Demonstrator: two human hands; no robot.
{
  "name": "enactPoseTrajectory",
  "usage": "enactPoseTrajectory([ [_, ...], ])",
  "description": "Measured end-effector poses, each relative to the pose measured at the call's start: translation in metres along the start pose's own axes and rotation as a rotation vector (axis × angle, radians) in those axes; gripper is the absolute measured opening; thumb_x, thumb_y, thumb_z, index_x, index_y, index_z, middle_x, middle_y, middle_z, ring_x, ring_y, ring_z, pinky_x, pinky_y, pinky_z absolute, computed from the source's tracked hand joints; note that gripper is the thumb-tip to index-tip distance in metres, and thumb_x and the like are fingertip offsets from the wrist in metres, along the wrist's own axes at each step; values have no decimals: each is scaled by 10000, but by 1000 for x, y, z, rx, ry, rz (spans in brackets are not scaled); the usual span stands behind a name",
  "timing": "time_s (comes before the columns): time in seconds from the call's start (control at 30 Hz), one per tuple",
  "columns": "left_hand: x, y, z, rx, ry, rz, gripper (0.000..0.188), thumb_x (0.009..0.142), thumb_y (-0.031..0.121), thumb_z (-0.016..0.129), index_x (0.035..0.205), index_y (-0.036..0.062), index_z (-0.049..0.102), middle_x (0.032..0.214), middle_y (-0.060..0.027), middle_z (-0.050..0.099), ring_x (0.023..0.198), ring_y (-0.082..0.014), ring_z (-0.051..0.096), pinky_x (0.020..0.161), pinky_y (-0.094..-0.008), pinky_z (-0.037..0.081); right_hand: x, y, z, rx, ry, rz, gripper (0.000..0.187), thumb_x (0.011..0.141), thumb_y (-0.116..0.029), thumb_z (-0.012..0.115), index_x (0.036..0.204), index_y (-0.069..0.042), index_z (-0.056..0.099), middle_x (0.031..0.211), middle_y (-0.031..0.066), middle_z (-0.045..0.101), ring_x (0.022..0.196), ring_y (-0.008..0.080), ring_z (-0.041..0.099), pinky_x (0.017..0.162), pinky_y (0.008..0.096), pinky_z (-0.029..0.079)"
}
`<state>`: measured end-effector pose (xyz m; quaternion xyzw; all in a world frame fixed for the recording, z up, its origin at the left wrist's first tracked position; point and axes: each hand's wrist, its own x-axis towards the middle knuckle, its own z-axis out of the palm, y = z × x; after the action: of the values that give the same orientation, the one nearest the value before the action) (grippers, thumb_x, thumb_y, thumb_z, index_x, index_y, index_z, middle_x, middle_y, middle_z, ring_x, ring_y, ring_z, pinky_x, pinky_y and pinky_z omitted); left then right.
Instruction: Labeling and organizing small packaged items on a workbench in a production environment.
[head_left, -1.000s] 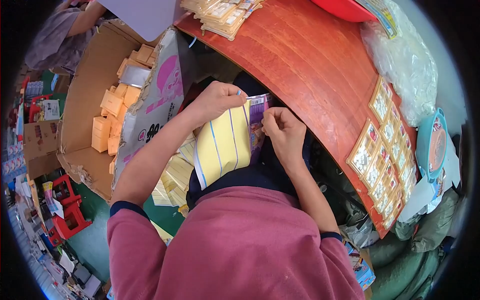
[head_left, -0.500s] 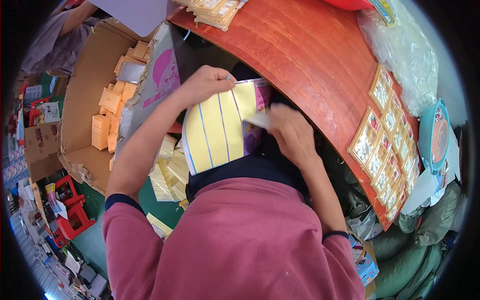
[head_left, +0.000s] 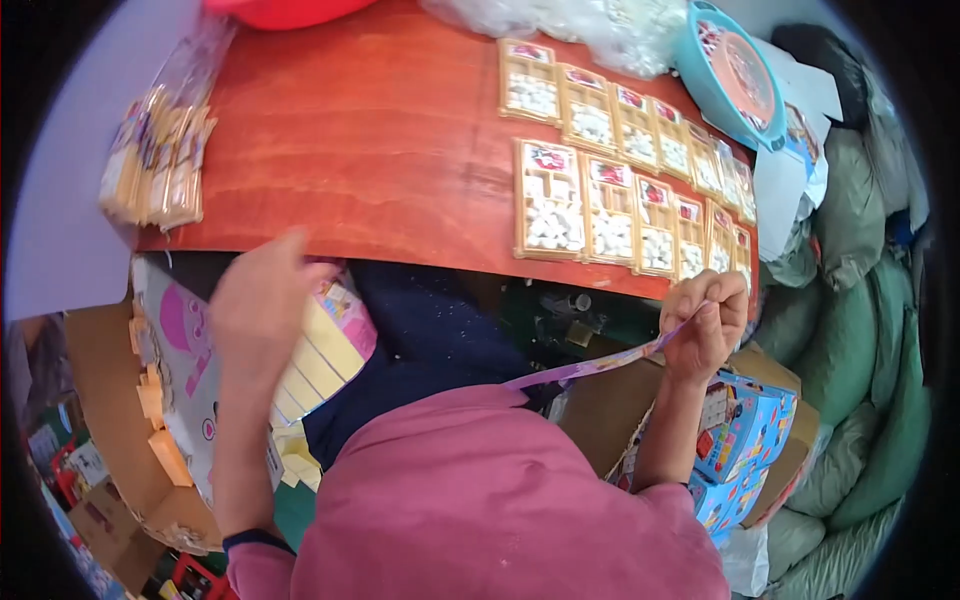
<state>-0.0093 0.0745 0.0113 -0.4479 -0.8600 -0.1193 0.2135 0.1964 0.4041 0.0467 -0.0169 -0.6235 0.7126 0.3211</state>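
Observation:
My right hand (head_left: 705, 325) is closed, thumb and fingers pinching the end of a long, narrow purple printed strip (head_left: 598, 366). The strip droops from there to the front of my shirt. A yellow sheet (head_left: 322, 362) with thin darker stripes and a pink-purple printed end lies tilted by my left thigh. Beside it is my left hand (head_left: 262, 310), smeared by motion at the table's near edge. Whether its fingers grip the sheet cannot be made out.
The red-brown table (head_left: 370, 130) carries two rows of trays (head_left: 550, 200) with white pieces. Bagged trays (head_left: 165, 160) stand at its left end, a blue basin (head_left: 735, 75) at the right. Below are a carton (head_left: 105, 380) with orange boxes, blue printed boxes (head_left: 735, 440) and green sacks (head_left: 850, 340).
The view has turned toward the table. My right hand has moved from the sheet out to the right with the strip. My left hand and the sheet now appear farther left.

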Motion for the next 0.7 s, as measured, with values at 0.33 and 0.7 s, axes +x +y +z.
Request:
enactPoseTrajectory([
  [0.33, 111, 129, 123, -484, -237, 324, 724, 848, 467, 531, 1354, -22, 359, 1413, -177, 359, 1346, -282, 279, 1124, -434, 144, 1, 13, -14, 32, -1, 34, 192, 883, -116, 601, 912, -45, 425, 726, 87, 515, 537, 121, 484, 439, 219, 425],
  [0.7, 38, 53, 59, -238, -264, 0, 679, 874, 436, 509, 1329, -54, 390, 1401, -199, 366, 1344, -308, 276, 1117, -469, 119, 38, 58, 33, 47, -73, 305, 163, 844, -104, 638, 888, -47, 492, 760, 50, 540, 664, 113, 510, 606, 234, 445],
])
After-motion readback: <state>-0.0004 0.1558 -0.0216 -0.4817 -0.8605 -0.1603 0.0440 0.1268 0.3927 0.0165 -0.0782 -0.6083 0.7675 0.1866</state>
